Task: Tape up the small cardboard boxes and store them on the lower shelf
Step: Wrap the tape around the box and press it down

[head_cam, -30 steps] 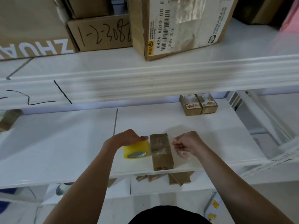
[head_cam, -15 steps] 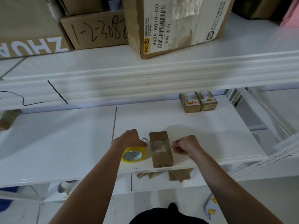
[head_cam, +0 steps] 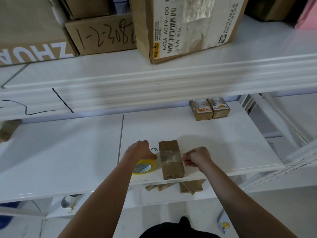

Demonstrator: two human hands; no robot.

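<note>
A small brown cardboard box (head_cam: 171,167) lies lengthwise near the front edge of the white middle shelf (head_cam: 68,152). A strip of clear tape crosses its top. My left hand (head_cam: 139,150) grips a yellow tape roll (head_cam: 144,167) just left of the box. To the right of the box, my right hand (head_cam: 197,158) has its fingers curled and pinches the free end of the tape. Two more small taped boxes (head_cam: 210,109) stand side by side at the back right of this shelf.
Large cardboard cartons (head_cam: 180,28) fill the upper shelf (head_cam: 154,78), whose front edge overhangs. Several flat cardboard pieces (head_cam: 187,186) lie on the lower shelf (head_cam: 171,196) under the box. The rack's white metal frame (head_cam: 291,160) rises at the right.
The tape roll tipped from upright toward flat on the shelf under my left hand. My right hand stayed beside the box, and the view shifted slightly.
</note>
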